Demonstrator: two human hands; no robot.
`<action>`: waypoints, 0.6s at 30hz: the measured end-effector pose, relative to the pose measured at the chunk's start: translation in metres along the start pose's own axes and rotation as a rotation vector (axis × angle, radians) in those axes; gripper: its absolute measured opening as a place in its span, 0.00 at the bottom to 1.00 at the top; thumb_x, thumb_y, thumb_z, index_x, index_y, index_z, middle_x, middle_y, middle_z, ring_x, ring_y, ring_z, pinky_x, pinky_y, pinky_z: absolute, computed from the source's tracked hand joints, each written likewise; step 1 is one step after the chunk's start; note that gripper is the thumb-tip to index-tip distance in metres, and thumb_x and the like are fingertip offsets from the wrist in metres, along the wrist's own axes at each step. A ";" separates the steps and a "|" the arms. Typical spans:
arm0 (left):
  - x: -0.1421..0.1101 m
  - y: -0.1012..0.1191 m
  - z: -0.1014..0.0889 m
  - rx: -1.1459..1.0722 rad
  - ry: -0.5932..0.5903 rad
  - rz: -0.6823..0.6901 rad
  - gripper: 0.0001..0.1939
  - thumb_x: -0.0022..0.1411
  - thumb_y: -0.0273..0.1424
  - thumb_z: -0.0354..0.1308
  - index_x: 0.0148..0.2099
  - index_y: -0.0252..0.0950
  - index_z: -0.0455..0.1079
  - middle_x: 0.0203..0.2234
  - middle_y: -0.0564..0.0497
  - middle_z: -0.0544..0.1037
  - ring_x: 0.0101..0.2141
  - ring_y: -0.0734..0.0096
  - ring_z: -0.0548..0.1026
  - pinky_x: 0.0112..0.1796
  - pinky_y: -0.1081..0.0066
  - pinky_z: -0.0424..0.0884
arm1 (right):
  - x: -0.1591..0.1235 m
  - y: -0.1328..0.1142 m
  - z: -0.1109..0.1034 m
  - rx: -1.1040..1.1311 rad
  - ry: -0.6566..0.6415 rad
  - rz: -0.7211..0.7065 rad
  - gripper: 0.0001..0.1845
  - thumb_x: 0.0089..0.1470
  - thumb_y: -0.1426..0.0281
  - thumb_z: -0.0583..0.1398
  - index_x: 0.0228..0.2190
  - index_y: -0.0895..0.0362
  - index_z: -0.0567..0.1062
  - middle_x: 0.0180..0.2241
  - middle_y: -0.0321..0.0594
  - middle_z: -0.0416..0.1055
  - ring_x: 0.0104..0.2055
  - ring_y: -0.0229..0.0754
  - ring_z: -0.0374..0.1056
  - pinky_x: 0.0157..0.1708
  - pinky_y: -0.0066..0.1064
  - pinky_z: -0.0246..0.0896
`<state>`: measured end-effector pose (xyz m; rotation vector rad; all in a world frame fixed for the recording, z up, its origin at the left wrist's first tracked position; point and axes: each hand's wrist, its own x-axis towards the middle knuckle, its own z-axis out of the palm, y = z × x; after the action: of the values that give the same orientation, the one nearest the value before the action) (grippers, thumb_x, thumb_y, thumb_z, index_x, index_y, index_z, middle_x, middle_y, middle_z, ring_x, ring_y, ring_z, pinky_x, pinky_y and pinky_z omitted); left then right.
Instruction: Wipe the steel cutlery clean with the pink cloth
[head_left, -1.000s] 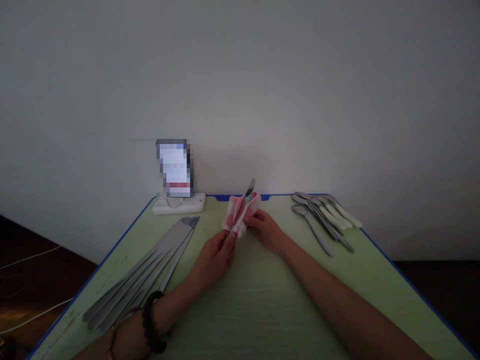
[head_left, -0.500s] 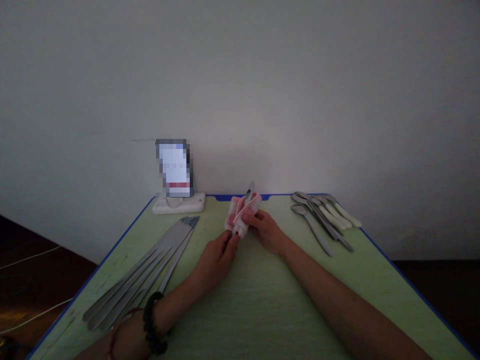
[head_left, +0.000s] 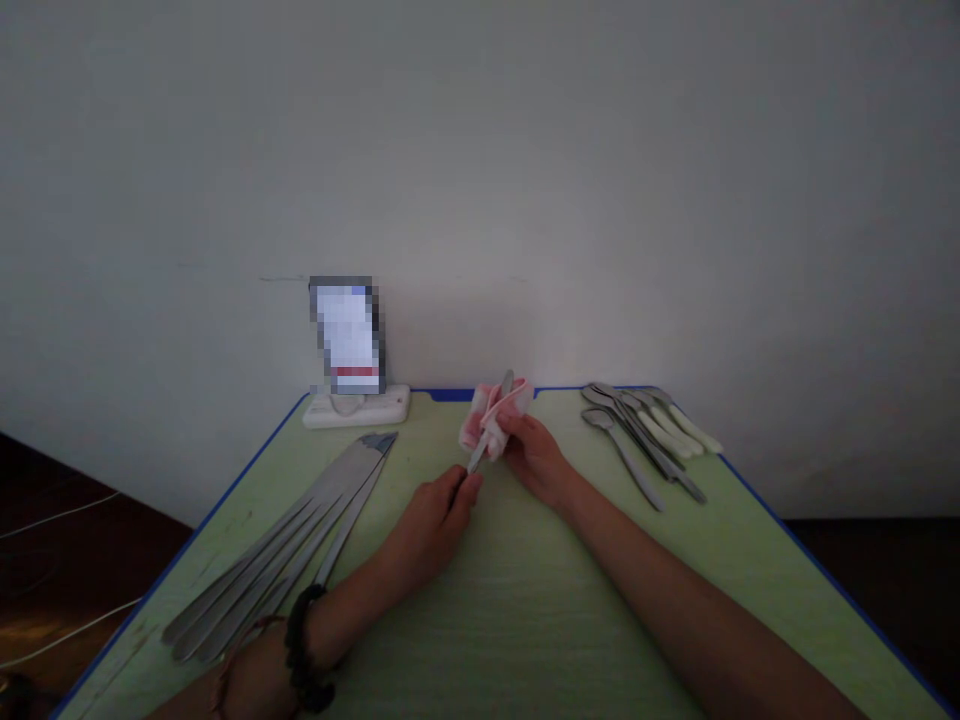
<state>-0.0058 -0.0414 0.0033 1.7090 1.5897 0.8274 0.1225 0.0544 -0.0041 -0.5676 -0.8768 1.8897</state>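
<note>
My left hand (head_left: 439,515) is closed round the handle of a table knife (head_left: 478,455), whose blade tip pokes out beyond a cloth. That pink and white cloth (head_left: 514,402) is folded about the blade, and my right hand (head_left: 536,458) grips it from the right side. Both hands are over the far middle of the table. Left of my left hand, several metal knives (head_left: 300,540) lie fanned out with their blades pointing away from me. On the right rests a separate metal spoon (head_left: 626,455).
Beside the spoon lies a pile of cutlery (head_left: 652,425), some with white handles. A phone (head_left: 349,335) with a blurred screen stands on a white base (head_left: 356,408) at the back left. The green table (head_left: 525,620) has a blue edge and meets a pale wall (head_left: 480,180).
The cloth has closed over the blade and slid up it to the right with my right hand. More of the knife's lower part shows between my hands.
</note>
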 end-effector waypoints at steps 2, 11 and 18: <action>0.000 0.000 0.000 0.008 -0.003 -0.002 0.16 0.64 0.40 0.40 0.26 0.39 0.55 0.16 0.59 0.60 0.19 0.73 0.60 0.24 0.73 0.54 | 0.001 0.001 -0.001 0.004 0.021 -0.004 0.12 0.35 0.64 0.68 0.23 0.58 0.75 0.21 0.33 0.71 0.24 0.34 0.63 0.27 0.27 0.62; 0.000 0.000 0.000 0.008 -0.020 -0.008 0.17 0.64 0.41 0.40 0.26 0.39 0.55 0.16 0.59 0.60 0.20 0.73 0.61 0.24 0.72 0.53 | 0.006 0.003 -0.006 0.066 0.060 -0.028 0.11 0.39 0.65 0.67 0.26 0.58 0.74 0.24 0.33 0.72 0.24 0.34 0.63 0.24 0.26 0.59; 0.000 -0.003 0.002 -0.140 -0.024 -0.050 0.17 0.63 0.43 0.41 0.26 0.39 0.55 0.17 0.59 0.59 0.20 0.74 0.59 0.23 0.73 0.55 | 0.007 0.001 -0.007 0.126 0.050 -0.038 0.12 0.44 0.63 0.65 0.31 0.57 0.75 0.24 0.33 0.73 0.25 0.35 0.65 0.24 0.27 0.60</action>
<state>-0.0060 -0.0412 -0.0002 1.5691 1.5154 0.8698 0.1233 0.0625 -0.0095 -0.5160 -0.7259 1.8734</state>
